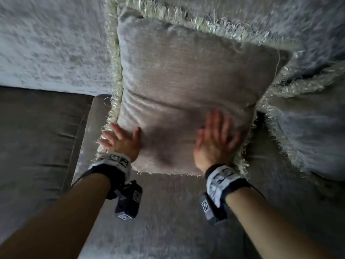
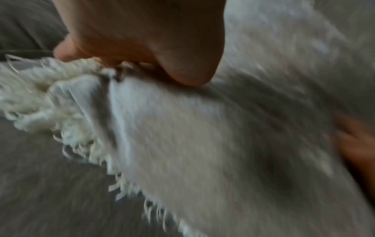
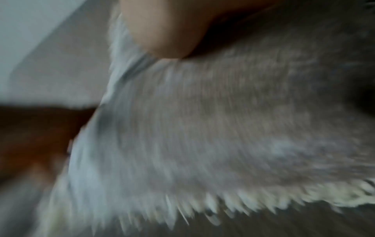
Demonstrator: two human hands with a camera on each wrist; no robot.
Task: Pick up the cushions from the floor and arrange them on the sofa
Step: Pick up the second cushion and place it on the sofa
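A beige velvet cushion (image 1: 186,94) with a pale fringe leans against the sofa back, its lower edge on the grey sofa seat (image 1: 168,212). My left hand (image 1: 121,140) lies flat with spread fingers on the cushion's lower left corner and fringe. My right hand (image 1: 216,139) presses flat on the cushion's lower right part. In the left wrist view the palm (image 2: 152,40) rests on the cushion (image 2: 202,136) beside the fringe (image 2: 50,99). The right wrist view is blurred; it shows the palm (image 3: 166,32) on the cushion (image 3: 202,120).
A second fringed cushion (image 1: 308,131), silvery grey, stands to the right, touching the first. The sofa back (image 1: 46,43) runs across the top. A darker seat cushion (image 1: 37,137) lies to the left, with a seam between the seats.
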